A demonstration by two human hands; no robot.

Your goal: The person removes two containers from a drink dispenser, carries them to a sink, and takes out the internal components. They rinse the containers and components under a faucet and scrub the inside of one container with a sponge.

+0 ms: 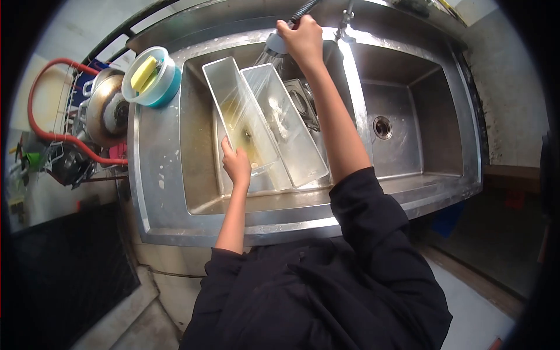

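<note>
In the sink [196,137] sits the left tub [223,81], its edge gripped in our left hand [237,167]. With our right hand [304,39] closed round the sprayer [276,45], we seem mid-rinse; the next move probably calls for tipping the tub out.

Right of the sink divider [354,87]: basin [402,151] passable — left of it: spray head [276,45], nearer bin [309,154], farther bin [223,84] obstruct.

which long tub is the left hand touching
The left tub, yellowish inside: the left hand is on its edge; the right tub has no hand on it.
</note>
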